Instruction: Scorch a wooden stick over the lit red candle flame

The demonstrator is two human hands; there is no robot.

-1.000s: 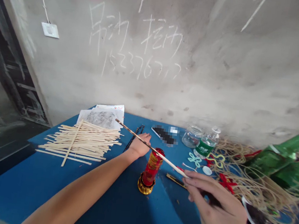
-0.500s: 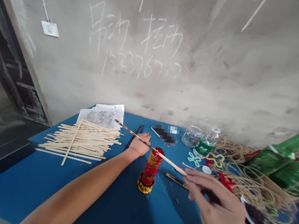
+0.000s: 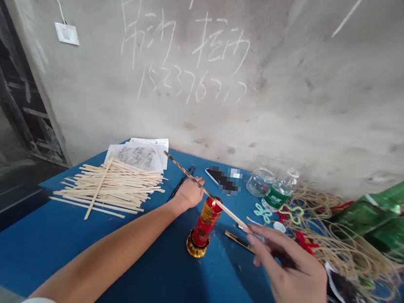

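Observation:
My right hand (image 3: 288, 272) pinches the pale end of a thin wooden stick (image 3: 226, 211). A small silvery piece shows by the fingertips; I cannot tell what it is. The stick slopes up to the left, its far half scorched brown in patches. It passes across the top of a lit red candle (image 3: 206, 226), which stands upright on a gold petal-shaped base (image 3: 196, 247). Beyond the candle, my left hand (image 3: 188, 192) rests on the table with fingers curled, beside several dark sticks (image 3: 180, 184). Whatever those fingers may hold is hidden.
Pale wooden sticks (image 3: 120, 188) lie piled on the blue table (image 3: 155, 288) at left, near papers (image 3: 138, 156). A phone (image 3: 219, 178), glass jar (image 3: 259, 182) and plastic bottle (image 3: 281, 193) sit behind. Coiled cord (image 3: 353, 256) and green bottles (image 3: 367, 211) fill the right.
The stick has shifted slightly right over the candle, and the flame now shows beside it. My right hand has moved a little left; my left hand stays nearly in place.

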